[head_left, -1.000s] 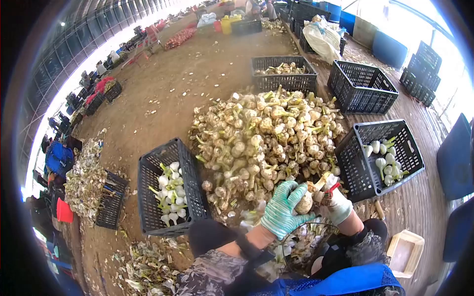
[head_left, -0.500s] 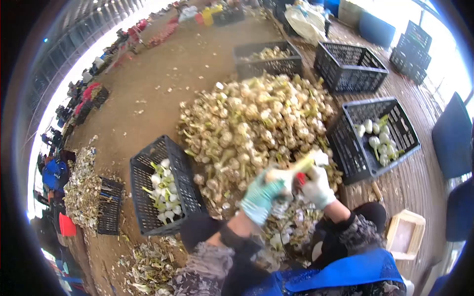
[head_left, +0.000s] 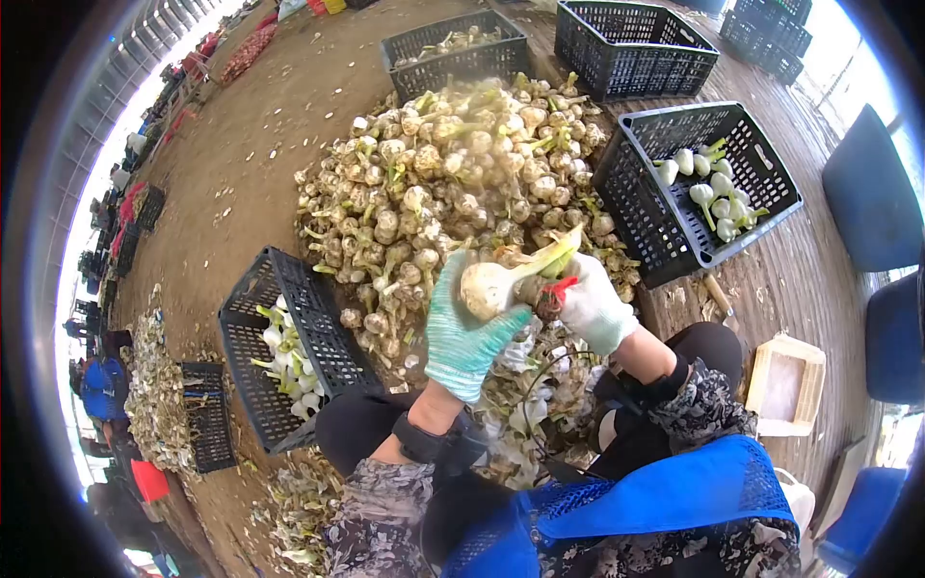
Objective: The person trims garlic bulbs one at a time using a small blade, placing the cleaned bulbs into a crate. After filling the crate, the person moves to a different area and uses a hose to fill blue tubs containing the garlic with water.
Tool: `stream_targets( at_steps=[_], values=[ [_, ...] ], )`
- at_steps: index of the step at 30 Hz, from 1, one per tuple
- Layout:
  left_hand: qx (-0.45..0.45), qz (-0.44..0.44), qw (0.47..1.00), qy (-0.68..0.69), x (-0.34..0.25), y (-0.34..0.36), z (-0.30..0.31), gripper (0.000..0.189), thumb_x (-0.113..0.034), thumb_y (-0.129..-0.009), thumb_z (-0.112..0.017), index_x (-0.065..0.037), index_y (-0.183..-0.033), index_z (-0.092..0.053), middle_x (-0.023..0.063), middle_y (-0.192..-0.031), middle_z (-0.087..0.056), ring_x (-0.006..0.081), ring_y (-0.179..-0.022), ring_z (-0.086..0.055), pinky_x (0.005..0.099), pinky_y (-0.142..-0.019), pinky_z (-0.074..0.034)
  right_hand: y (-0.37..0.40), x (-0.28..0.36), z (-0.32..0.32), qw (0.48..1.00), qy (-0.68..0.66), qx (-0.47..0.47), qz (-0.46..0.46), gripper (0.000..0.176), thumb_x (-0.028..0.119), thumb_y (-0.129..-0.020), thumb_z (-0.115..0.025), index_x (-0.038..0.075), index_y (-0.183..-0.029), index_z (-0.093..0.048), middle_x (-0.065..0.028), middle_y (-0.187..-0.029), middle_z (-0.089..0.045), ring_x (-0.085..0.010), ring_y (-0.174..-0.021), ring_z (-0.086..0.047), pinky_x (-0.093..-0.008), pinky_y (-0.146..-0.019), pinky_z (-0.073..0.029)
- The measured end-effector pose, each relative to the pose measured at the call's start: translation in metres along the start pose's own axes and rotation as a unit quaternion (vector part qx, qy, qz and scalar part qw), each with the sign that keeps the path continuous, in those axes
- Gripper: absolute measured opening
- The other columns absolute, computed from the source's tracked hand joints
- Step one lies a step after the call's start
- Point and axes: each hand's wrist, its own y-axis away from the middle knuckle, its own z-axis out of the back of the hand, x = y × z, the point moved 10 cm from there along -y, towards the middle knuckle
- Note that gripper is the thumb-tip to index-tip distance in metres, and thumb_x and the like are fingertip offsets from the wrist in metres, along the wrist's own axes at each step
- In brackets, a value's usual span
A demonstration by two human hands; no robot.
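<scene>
My left hand [head_left: 470,328], in a green striped glove, is wrapped round a large garlic bulb [head_left: 487,289] with its stalk tilted up to the right. In a white glove, my right hand [head_left: 595,306] is closed on a small tool with a red part [head_left: 559,287], close against the bulb's stalk. Beyond both hands lies a big heap of untrimmed garlic [head_left: 434,183]. Peeled skins [head_left: 525,405] lie below the hands, between my knees.
Black crates with white bulbs stand at left [head_left: 313,318] and right [head_left: 665,222]. Farther back are a crate with some garlic [head_left: 458,72] and another crate [head_left: 636,72]. A wooden frame [head_left: 785,385] lies at right. A blue-clad person [head_left: 101,390] is at far left.
The view has tilted down and shifted right, so the heap and crates appear higher and farther left. My left hand has turned, showing the bulb between its thumb and fingers.
</scene>
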Motion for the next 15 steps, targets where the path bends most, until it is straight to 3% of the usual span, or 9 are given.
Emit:
stream_targets(
  at_steps=[3,4,5,7,8,10,13,14,15],
  values=[
    [-0.001,0.086,0.988,0.127,-0.004,0.0,-0.003,0.061,-0.004,-0.075,-0.067,0.003,-0.127,-0.035,0.0138,-0.115,-0.05,0.021,-0.097,-0.055,0.0292,-0.083,-0.05,0.015,0.06,-0.005,0.963,0.16,0.003,0.218,0.013,0.011,-0.081,-0.056,0.002,-0.086,-0.063,-0.0037,-0.075,-0.063,-0.0116,-0.068,-0.058,-0.0241,-0.058,-0.046],
    [0.014,0.126,0.983,0.132,0.012,-0.001,0.0,0.055,-0.009,-0.077,-0.066,0.003,-0.124,-0.04,0.0148,-0.113,-0.052,0.0225,-0.098,-0.056,0.0328,-0.079,-0.052,0.014,0.043,-0.001,0.991,0.045,0.006,0.127,0.013,0.011,-0.08,-0.058,0.002,-0.089,-0.061,-0.0032,-0.075,-0.062,-0.011,-0.066,-0.058,-0.0243,-0.057,-0.046],
    [0.069,0.182,0.964,0.182,0.017,0.001,-0.009,0.057,-0.012,-0.075,-0.067,0.003,-0.124,-0.041,0.015,-0.113,-0.053,0.0228,-0.098,-0.056,0.0328,-0.079,-0.052,0.018,0.05,-0.004,0.981,0.042,0.069,0.176,0.018,0.014,-0.08,-0.062,0.002,-0.092,-0.059,-0.0029,-0.076,-0.062,-0.0104,-0.064,-0.057,-0.0252,-0.057,-0.046],
    [0.174,0.287,0.9,0.279,0.014,0.013,-0.03,0.06,-0.017,-0.073,-0.069,0.003,-0.123,-0.042,0.0155,-0.111,-0.054,0.0234,-0.099,-0.057,0.0328,-0.079,-0.052,0.022,0.032,0.004,0.991,0.036,0.098,0.086,0.029,0.022,-0.08,-0.064,0.002,-0.099,-0.056,-0.0066,-0.086,-0.063,-0.0139,-0.071,-0.059,-0.0268,-0.063,-0.049],
    [0.189,0.316,0.875,0.315,0.017,0.021,-0.034,0.067,-0.023,-0.068,-0.073,0.005,-0.122,-0.043,0.016,-0.109,-0.056,0.0239,-0.098,-0.058,0.0326,-0.082,-0.05,0.027,0.017,0.0,0.978,-0.16,0.129,0.021,0.034,0.022,-0.08,-0.063,0.001,-0.105,-0.052,-0.0101,-0.095,-0.059,-0.018,-0.081,-0.058,-0.0301,-0.071,-0.048],
    [0.226,0.274,0.875,0.33,0.018,0.025,-0.039,0.063,-0.024,-0.069,-0.073,0.006,-0.119,-0.047,0.015,-0.107,-0.058,0.0243,-0.095,-0.059,0.0338,-0.084,-0.048,0.038,-0.009,-0.009,0.804,-0.569,0.113,-0.131,0.047,0.022,-0.079,-0.061,0.001,-0.117,-0.044,-0.0171,-0.114,-0.053,-0.0264,-0.1,-0.055,-0.0367,-0.087,-0.046],
    [0.224,0.275,0.887,0.297,0.019,0.015,-0.039,0.061,-0.026,-0.076,-0.067,-0.001,-0.126,-0.04,0.0127,-0.115,-0.053,0.0244,-0.101,-0.056,0.0353,-0.084,-0.049,0.043,0.023,-0.015,0.788,-0.597,0.09,-0.121,0.049,0.027,-0.08,-0.059,-0.001,-0.117,-0.044,-0.0153,-0.111,-0.053,-0.0245,-0.099,-0.054,-0.0347,-0.087,-0.045],
    [0.206,0.261,0.898,0.29,0.02,0.007,-0.037,0.061,-0.026,-0.079,-0.065,-0.003,-0.128,-0.038,0.0119,-0.117,-0.052,0.0245,-0.103,-0.055,0.0359,-0.085,-0.05,0.035,0.004,-0.006,0.791,-0.59,0.075,-0.14,0.047,0.026,-0.081,-0.058,-0.002,-0.116,-0.044,-0.0145,-0.11,-0.053,-0.0232,-0.099,-0.054,-0.0334,-0.087,-0.045],
    [0.144,0.186,0.939,0.253,0.02,-0.004,-0.027,0.056,-0.026,-0.082,-0.06,-0.006,-0.129,-0.038,0.0106,-0.116,-0.053,0.0239,-0.104,-0.055,0.0364,-0.083,-0.051,0.028,-0.005,-0.004,0.795,-0.583,0.059,-0.157,0.045,0.024,-0.082,-0.057,-0.002,-0.115,-0.044,-0.0137,-0.109,-0.053,-0.022,-0.099,-0.054,-0.0321,-0.086,-0.045]
  ],
)
